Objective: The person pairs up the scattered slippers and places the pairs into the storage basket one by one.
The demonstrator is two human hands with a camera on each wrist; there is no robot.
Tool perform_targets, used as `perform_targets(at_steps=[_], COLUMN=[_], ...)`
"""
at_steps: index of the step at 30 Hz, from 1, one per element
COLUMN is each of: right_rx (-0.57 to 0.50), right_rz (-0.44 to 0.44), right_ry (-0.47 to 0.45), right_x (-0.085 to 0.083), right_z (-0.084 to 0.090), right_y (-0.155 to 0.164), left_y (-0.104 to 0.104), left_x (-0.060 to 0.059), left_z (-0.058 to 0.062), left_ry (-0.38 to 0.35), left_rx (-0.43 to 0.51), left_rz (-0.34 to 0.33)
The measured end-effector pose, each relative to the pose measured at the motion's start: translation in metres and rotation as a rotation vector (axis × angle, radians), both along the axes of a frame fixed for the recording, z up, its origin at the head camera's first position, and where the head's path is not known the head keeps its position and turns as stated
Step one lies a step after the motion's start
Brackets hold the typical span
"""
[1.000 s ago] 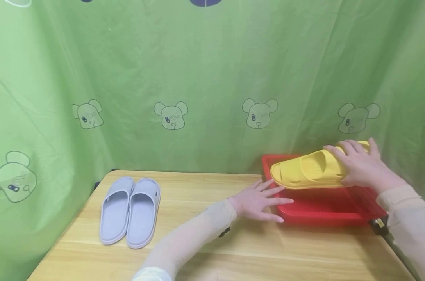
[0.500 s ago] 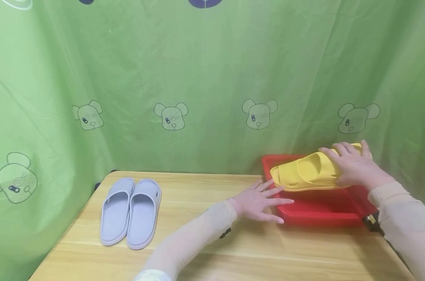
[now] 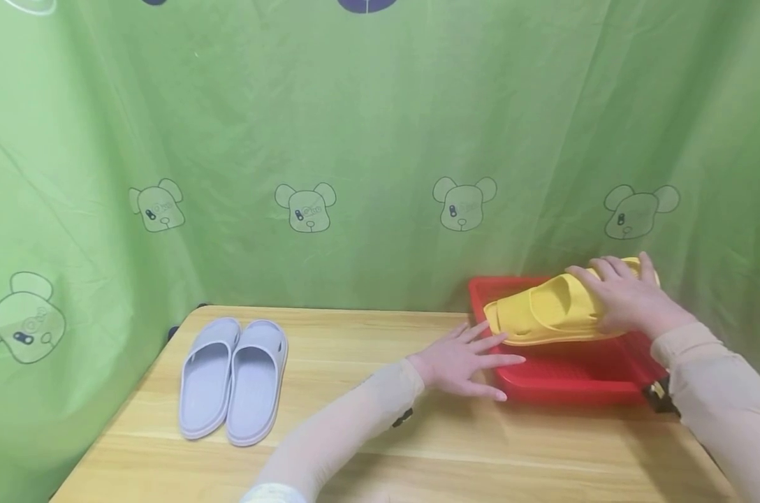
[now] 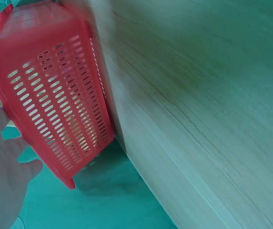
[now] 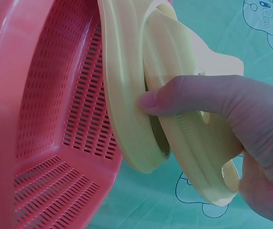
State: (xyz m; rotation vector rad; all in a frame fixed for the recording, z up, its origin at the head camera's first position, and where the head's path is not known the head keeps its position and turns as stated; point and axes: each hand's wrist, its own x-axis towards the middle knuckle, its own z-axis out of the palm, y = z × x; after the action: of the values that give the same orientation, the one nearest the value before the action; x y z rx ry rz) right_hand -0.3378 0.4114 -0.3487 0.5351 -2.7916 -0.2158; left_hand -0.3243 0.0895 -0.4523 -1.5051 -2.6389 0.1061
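At the far left of the wooden table (image 3: 367, 433) a pair of grey-blue slippers (image 3: 232, 378) lies side by side, toes toward the green bear-print curtain (image 3: 367, 140), soles down and touching along their inner edges. Judging from how they lie, that pair looks already set out; neither hand is anywhere near it.

Toward the middle, the left hand (image 3: 464, 360) rests flat with its fingers straight and spread, the fingertips touching the near left wall of the red slotted basket (image 3: 568, 377). It pinches nothing and seems only to steady the basket (the left wrist view shows the basket's perforated wall (image 4: 60, 95) right beside the palm, at the table's edge).

At the right, the right hand (image 3: 628, 300) grips the yellow slippers (image 3: 552, 311) from their heel end. In the right wrist view the yellow slippers (image 5: 174, 109) turn out to be two, stacked sole to sole, with the thumb (image 5: 184, 98) pressed between them and the fingers curled round the outer one. They hang tilted above the basket's open mouth, toes pointing left and slightly down, clear of its floor, though whether they brush the back rim I cannot tell.

So the yellow pair is lifted but not yet set down anywhere. The broad middle of the table lies between the grey pair and the basket, and only the left forearm crosses it.
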Motion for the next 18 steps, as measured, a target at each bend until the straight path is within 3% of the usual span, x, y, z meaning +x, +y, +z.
perform_targets(at_steps=[18], right_rx=[0.060], right_rz=[0.024], right_ry=[0.006], right_x=[-0.0019], right_z=[-0.0070], right_y=[-0.0056], left_y=[-0.0009], left_x=[0.0007], left_z=[-0.0017], left_ry=[-0.004], left_rx=[0.000], left_rz=[0.001])
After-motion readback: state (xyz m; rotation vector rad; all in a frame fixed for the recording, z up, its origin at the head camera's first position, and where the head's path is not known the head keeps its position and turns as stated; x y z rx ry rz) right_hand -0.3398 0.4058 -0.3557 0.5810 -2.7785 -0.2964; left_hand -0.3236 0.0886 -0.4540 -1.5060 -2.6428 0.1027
